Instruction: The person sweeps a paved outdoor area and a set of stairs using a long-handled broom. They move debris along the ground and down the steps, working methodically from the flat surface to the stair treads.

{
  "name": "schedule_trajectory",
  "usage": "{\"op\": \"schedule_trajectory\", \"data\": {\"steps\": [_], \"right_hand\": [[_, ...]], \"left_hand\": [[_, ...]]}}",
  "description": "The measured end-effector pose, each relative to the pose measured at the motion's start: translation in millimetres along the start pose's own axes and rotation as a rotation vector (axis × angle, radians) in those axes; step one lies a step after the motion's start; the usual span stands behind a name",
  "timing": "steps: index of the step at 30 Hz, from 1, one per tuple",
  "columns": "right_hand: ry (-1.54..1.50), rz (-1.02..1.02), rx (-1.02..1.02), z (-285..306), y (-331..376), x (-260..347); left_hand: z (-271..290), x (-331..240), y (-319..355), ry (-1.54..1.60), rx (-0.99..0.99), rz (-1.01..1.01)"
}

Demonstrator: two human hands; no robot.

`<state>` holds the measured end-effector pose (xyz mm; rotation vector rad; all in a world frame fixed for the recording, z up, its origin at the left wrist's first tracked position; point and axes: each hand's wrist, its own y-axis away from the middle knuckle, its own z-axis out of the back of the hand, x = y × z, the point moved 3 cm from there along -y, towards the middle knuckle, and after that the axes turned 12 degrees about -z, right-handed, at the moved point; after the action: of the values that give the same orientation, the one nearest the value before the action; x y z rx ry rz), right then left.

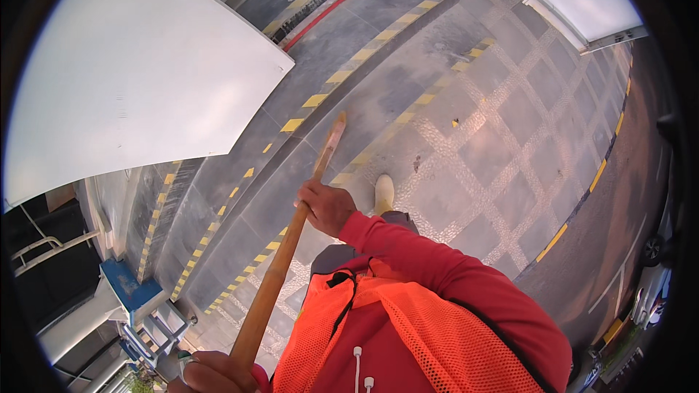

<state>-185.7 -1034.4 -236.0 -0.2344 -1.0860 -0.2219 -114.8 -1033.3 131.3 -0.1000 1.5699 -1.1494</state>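
A long, light-brown wooden pole [280, 262] runs slantwise from the lower left up toward the grey steps. My right hand [325, 207], in a red sleeve, is closed around its upper part. Near the lower edge, my left hand [215, 372] wraps around the thicker, nearer part; some of this hand is cut off by the frame. The far end of the pole [337, 131] looks paler and reddish with a yellowish tip, over the lower step. Whether that tip touches the ground I cannot tell, nor what kind of tool it is.
Grey steps [342, 105] with yellow-and-black striped edges climb to the left. A large white panel [138, 65] overhangs them. Patterned paving [502, 145] stretches right to a yellow-and-black kerb [553, 242] and road. My cream boot [384, 191] stands on the paving. A blue-topped structure [131, 284] is at left.
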Motion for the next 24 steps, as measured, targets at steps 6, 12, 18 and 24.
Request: {"op": "schedule_trajectory", "data": {"steps": [6,12,18,24], "right_hand": [[0.037,-0.064,0.270,-50.7,-12.2,-5.9],[0.353,-0.247,0.071,63.8,-59.5,-86.9],[0.235,0.101,0.013,33.0,-31.7,4.5],[0.015,-0.048,0.407,-72.7,33.1,42.1]], "left_hand": [[10.2,11.2,36.2,0.062,0.184,0.204],[22.0,50.9,83.0,0.169,0.016,0.150],[48.4,-28.0,42.6,0.155,-0.036,-0.104],[60.6,-36.8,36.2,0.020,0.392,0.269]]}}
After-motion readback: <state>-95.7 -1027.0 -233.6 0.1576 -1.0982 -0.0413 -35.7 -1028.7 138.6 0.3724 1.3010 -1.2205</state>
